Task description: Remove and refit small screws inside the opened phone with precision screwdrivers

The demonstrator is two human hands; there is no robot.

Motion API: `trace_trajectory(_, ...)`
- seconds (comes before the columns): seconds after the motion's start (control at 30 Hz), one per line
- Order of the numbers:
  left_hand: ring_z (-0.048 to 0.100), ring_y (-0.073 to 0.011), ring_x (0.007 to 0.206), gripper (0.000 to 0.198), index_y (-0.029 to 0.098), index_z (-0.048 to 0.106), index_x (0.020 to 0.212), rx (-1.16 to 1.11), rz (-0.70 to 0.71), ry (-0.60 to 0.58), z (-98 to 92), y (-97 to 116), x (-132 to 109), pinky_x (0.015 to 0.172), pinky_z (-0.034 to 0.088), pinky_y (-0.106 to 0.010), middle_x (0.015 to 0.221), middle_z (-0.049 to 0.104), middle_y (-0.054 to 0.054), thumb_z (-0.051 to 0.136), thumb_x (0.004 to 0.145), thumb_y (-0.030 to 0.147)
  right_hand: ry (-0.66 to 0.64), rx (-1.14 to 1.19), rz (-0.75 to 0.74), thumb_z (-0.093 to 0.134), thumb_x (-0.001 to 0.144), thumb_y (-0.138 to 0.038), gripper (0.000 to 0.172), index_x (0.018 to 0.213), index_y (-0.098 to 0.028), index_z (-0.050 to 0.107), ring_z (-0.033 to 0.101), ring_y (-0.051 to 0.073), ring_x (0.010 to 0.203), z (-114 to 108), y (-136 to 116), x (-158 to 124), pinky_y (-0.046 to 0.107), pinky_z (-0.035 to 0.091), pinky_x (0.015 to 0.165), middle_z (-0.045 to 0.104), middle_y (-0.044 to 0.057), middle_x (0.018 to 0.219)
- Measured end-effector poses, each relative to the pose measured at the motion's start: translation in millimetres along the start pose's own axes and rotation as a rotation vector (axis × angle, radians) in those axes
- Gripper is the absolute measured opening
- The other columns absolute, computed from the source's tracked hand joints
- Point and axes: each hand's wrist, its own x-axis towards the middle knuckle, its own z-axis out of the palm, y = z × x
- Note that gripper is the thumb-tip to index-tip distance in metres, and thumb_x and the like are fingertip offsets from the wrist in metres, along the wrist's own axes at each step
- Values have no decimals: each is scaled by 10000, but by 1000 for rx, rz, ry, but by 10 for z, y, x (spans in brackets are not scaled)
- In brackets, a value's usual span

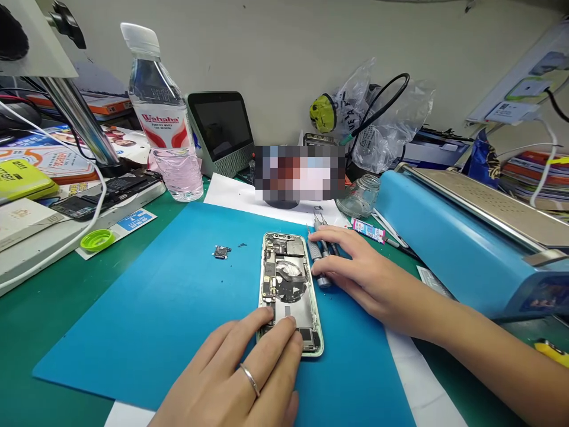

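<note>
Left hand (242, 370), right hand (358, 270), blue mat (133, 308)

Blue mat (169, 308): matt, smooth, rubber-like, over a matt green bench cover (44, 332). Opened phone (287, 279): glossy pale-green frame, dull grey metal shields inside. Screwdrivers (320, 261): satin metal handles with knurled grips. Ring (249, 379) on the left hand (249, 367): polished metal. Bottle (166, 130): clear ridged plastic with a glossy printed label. Cap (96, 239): glossy green plastic. Jar (359, 198): clear glass. Bag (391, 127): thin, crinkled transparent plastic. Machine (448, 237): smooth blue housing with a sheen, brushed metal top plate. Post (80, 118): mirror-bright metal. Sheet (231, 191): matt white paper.
</note>
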Motion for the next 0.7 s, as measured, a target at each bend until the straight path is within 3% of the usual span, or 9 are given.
trace_trajectory(0.33,680,-224,1306,350,232,668,1445,17,13,-29,-6,-15,7,978,602,-354,1476,710,69,436,1184,259,91,3,-43,505,1039,-87,239,1015,-242,686,648,355,1425,-7,-14,10,569,604,1106,679,168,1473)
trace_trajectory(0.57,686,-232,1317,374,232,644,1491,32,28,-55,-35,-21,-5,937,633,-352,1500,696,64,438,1183,280,365,101,-2,610,1073,-118,210,1181,-274,701,802,197,1175,-91,-106,-2,317,664,1015,828,45,1216)
trace_trajectory(0.7,677,-235,1334,411,238,591,1557,57,33,-81,-42,-25,-9,918,645,-361,1528,675,71,426,1185,297,550,118,37,664,1056,-115,311,1262,-338,733,834,170,1028,-114,-217,-37,287,686,916,848,-22,1163)
